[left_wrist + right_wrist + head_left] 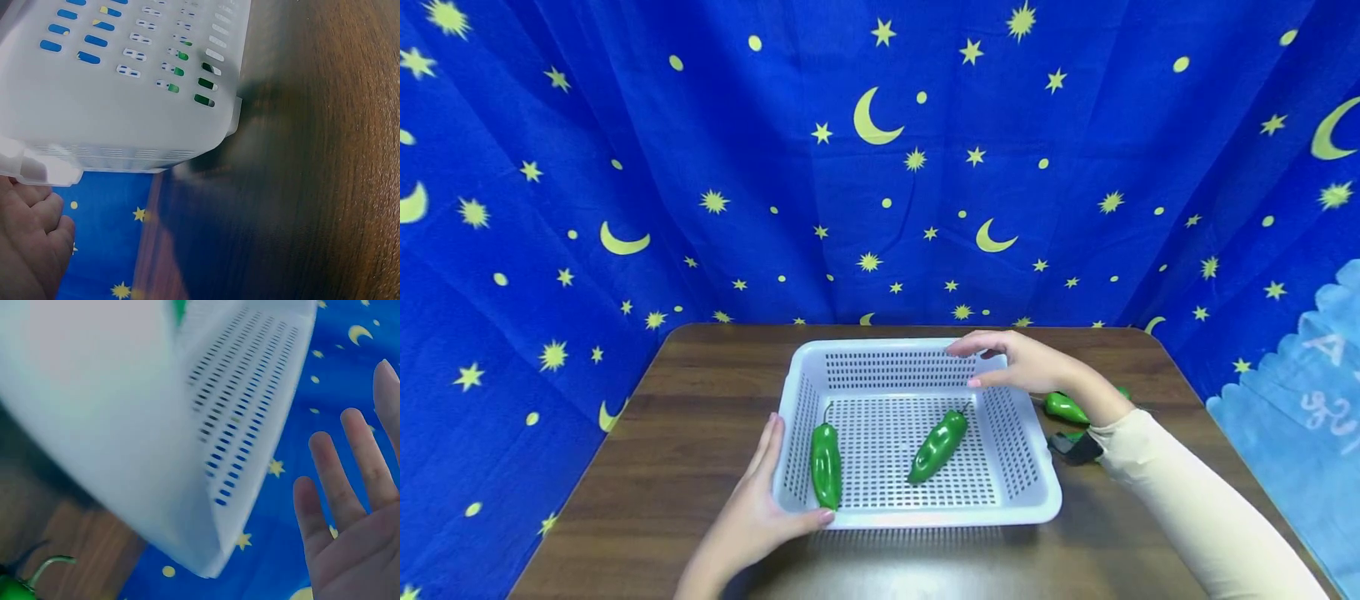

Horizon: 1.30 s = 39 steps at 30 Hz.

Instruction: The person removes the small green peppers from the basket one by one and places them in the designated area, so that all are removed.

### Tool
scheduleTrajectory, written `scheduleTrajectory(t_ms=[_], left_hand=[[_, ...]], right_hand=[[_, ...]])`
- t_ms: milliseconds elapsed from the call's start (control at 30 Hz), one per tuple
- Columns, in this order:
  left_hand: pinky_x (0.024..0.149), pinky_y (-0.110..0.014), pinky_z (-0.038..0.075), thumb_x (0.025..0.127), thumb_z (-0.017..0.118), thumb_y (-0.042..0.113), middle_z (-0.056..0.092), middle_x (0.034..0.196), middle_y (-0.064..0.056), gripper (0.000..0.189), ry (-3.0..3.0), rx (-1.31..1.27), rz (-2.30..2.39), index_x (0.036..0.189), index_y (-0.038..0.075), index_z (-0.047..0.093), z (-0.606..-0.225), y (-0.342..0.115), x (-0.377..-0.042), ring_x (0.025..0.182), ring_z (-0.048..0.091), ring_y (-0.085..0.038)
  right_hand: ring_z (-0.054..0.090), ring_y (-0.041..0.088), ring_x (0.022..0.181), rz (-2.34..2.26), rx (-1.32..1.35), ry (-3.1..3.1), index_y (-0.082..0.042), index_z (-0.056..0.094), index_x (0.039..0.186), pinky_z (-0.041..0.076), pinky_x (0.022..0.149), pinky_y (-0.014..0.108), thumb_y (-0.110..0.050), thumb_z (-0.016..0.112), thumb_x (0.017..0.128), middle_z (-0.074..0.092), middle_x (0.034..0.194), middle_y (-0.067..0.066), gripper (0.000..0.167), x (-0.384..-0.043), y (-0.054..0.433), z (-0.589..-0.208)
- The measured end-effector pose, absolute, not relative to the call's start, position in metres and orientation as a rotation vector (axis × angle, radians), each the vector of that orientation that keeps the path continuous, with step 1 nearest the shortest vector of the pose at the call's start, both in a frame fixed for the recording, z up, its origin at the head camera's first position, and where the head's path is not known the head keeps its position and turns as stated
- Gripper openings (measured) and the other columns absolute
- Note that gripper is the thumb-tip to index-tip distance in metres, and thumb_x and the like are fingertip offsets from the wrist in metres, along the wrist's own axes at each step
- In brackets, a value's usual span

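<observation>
A white perforated plastic basket (917,517) stands on the table in the head view. Inside it lie two green peppers, one along the left side (826,467) and one right of the middle (938,446). My left hand (763,508) grips the basket's front left corner, its thumb over the front rim and its fingers along the left side. Over the back right corner hovers my right hand (1022,360), fingers spread, holding nothing. In the right wrist view those fingers stand apart from the basket wall. More green peppers (1064,407) lie right of the basket, partly hidden by my right forearm.
The brown wooden table (700,400) extends on both sides of the basket. A blue curtain (775,167) with yellow stars and moons hangs behind and around it. Light blue cloth (1300,417) hangs at the right. A dark strap (1075,448) sits at my right wrist.
</observation>
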State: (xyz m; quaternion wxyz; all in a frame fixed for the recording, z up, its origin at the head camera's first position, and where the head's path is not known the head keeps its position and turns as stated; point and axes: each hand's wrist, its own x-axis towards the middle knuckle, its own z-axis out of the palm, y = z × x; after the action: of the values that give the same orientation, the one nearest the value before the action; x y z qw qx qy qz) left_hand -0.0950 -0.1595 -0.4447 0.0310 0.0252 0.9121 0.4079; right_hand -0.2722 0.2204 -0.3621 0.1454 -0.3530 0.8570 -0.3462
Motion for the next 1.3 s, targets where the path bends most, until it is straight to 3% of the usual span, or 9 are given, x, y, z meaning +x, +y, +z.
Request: scheduleTrajectory(t_ms=[567,867,1300], left_hand=[[0.113,-0.067,0.025,0.061,0.088,0.059,-0.005,0.168,-0.010,0.140,2.846,0.131,1.285,0.161,0.013,0.001,-0.449,-0.161,-0.095,0.148,0.016,-0.050],[0.113,-0.067,0.025,0.060,0.087,0.061,-0.005,0.168,-0.011,0.141,2.848,0.132,1.299,0.161,0.011,0.002,-0.448,-0.161,-0.094,0.148,0.018,-0.050],[0.114,-0.066,0.024,0.061,0.087,0.060,-0.006,0.169,-0.008,0.139,2.836,0.119,1.311,0.161,0.018,0.000,-0.451,-0.162,-0.097,0.150,0.015,-0.049]], right_hand=[[0.053,0.023,0.130,-0.766,-1.033,2.324,-0.026,0.059,0.137,0.039,0.111,0.058,-0.027,0.076,0.087,0.059,0.141,-0.003,0.052,-0.259,0.208,-0.378],[0.053,0.026,0.133,-0.624,-1.049,2.295,-0.019,0.059,0.138,0.039,0.114,0.055,-0.018,0.077,0.084,0.059,0.141,-0.002,0.056,-0.254,0.195,-0.393],[0.056,0.010,0.124,-0.485,-1.279,2.209,-0.022,0.065,0.132,0.043,0.113,0.042,-0.008,0.073,0.086,0.063,0.130,-0.011,0.049,-0.253,0.176,-0.419]])
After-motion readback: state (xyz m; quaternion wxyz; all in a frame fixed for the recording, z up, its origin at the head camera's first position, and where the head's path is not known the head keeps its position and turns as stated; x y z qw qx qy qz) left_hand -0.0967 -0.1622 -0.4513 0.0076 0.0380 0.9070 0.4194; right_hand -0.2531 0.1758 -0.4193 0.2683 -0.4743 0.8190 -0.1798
